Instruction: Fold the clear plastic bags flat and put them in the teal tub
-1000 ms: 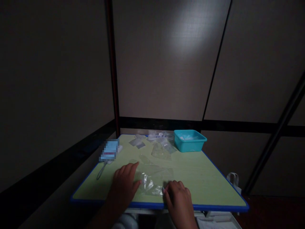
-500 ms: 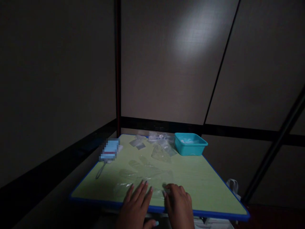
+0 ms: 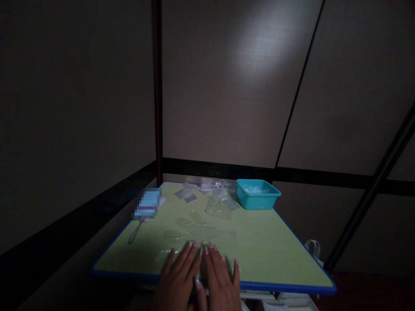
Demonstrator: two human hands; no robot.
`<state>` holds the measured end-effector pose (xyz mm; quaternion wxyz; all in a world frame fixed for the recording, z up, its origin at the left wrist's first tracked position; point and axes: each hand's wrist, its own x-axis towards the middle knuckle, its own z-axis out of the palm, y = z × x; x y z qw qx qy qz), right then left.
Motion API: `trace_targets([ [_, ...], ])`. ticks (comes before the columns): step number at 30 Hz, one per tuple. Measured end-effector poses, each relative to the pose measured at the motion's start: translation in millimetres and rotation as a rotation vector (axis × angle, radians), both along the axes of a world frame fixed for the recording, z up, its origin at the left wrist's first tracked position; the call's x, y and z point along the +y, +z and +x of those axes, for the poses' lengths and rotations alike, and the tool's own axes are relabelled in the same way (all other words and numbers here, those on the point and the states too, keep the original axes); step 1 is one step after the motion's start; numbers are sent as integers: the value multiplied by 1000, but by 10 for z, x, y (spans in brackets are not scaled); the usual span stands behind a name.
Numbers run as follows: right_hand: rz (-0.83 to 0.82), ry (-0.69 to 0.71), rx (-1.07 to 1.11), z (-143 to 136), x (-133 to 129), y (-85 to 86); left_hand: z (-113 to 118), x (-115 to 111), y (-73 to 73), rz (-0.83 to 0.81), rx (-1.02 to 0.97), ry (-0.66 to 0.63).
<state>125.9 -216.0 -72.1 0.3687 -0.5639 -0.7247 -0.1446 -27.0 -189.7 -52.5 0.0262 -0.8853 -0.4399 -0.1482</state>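
A thin, clear disposable plastic glove (image 3: 201,233) lies spread on the table, its finger shapes pointing to the far left. At the glove's near part, my left hand (image 3: 180,274) rests flat with fingers stretched out. Right beside it, my right hand (image 3: 220,276) also lies flat, fingers extended and the little finger spread apart. The two hands' index fingers nearly meet, and neither hand grips anything. What of the clear plastic lies under my palms is hidden.
The pale green table (image 3: 269,255) has a blue edge. At its back right stands a turquoise basket (image 3: 257,201) holding clear plastic. Crumpled clear bags (image 3: 218,207) and small clear packets (image 3: 186,193) lie at the back. A blurred blue item (image 3: 147,205) with a strap sits at left.
My right hand has moved left beside my left hand, and its bent fingers have straightened out flat. My left hand has shifted slightly left. The camera view has turned a little.
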Motion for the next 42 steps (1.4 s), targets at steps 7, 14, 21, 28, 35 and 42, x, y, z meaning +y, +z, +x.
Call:
trace_targets([
  [7,-102,150,-129,102,59,-111,-10,75,395,-240,114,-95],
  [14,-26,-72,-92,461,-25,-212,-24,144,371,-312,168,-106],
  [21,37,-243,-9,523,-130,-205,-45,126,372,-301,159,-70],
  [28,6,-183,25,326,-67,47,32,70,459,-328,213,0],
  [35,-11,-167,-33,321,90,-186,-142,226,232,-231,169,-19],
  [42,-172,-252,-128,301,96,-158,-487,148,325,-179,174,176],
])
